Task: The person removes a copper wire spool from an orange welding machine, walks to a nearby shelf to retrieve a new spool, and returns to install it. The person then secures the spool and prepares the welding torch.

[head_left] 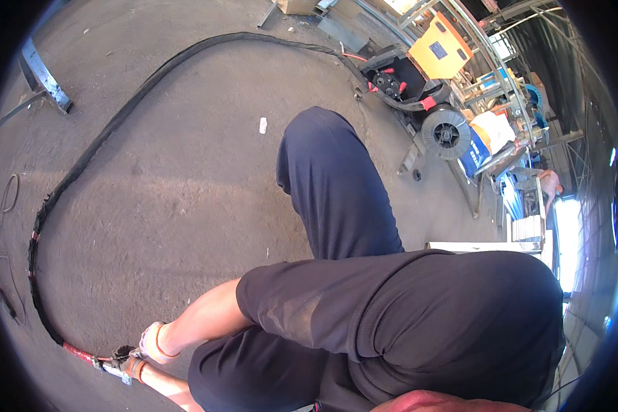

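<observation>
At the lower left my two gloved hands meet at the red end of a long black-sheathed cable. My right hand, in a pale glove with an orange-edged cuff, closes around this end from above. Just below it my left hand, with an orange cuff band, is closed on the same end. A small pale, shiny piece shows beside the fingers. Dark material between the hands hides the exact grip. The cable loops over the floor to a wire feeder at the upper right.
The wire feeder has an orange cover and a wire spool. My bent knee rises mid-view. A metal beam stands at the upper left, and a thin cable lies at the left edge. Another person is far right.
</observation>
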Tool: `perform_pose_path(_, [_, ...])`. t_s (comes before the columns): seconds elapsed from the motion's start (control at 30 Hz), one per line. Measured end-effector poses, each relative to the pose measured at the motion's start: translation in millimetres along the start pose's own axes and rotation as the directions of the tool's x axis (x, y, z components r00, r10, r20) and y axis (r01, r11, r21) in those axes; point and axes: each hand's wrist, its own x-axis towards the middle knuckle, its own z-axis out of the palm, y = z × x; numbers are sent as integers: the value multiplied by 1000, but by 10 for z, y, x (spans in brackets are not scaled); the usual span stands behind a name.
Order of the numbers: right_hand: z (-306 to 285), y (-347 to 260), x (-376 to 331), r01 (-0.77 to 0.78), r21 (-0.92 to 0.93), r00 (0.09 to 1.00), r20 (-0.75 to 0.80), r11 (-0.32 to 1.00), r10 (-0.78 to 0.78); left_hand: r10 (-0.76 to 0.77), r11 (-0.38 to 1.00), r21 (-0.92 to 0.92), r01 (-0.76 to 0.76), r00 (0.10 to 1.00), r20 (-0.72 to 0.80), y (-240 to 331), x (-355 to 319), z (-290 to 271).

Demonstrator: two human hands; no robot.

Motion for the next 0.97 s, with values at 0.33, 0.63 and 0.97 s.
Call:
perform_pose_path(0.33, [-17,-2,-178,-21,57,999,-31,998,23,-1,999,54,2,1000,-3,99,-48,-250])
perform_pose_path(0.63, [-172,537,-414,-99,176,995,-9,979,102,1,998,63,-3,1000,22,-121,-53,-46])
perform_pose_path(0.97, [-371,2178,-607,375,-473,871,475,797,-128,32,997,66,-37,997,75,-340,-133,302])
